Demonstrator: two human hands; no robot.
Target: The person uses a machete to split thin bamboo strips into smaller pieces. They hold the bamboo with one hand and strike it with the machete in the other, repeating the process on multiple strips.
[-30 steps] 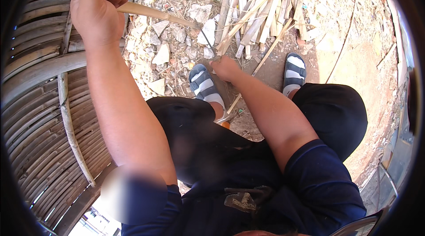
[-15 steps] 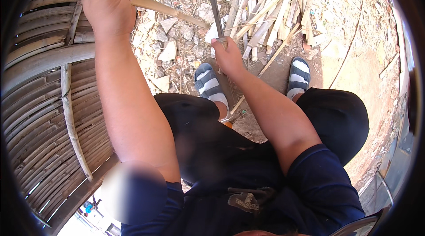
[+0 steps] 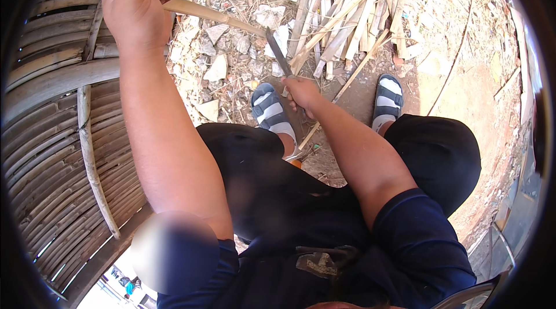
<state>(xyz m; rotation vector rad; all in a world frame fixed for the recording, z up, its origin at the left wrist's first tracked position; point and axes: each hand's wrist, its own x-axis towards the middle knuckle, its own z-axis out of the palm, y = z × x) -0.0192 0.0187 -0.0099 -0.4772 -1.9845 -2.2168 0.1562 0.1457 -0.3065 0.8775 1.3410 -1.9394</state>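
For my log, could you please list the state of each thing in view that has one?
Left hand: closed on the bamboo strip
Right hand: closed around the knife
Bamboo strip: held
Knife: blade bare
Strip pile: loosely heaped
Sandals: worn over socks

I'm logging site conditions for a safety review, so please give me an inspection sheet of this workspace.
Surface: earth ground, partly sunlit, partly shaded.
Job's things: pale strip; long-bladed knife, its tip by the strip's free end, contact unclear.
Clutter: heap of strips beyond the sandalled feet; broken stones toward the left.
Hands: left hand closed on the pale strip; right hand closed around the knife's handle.
Cables: none identifiable; a thin dark line at right may be cord or twig.
Surroundings: slatted panel at left.
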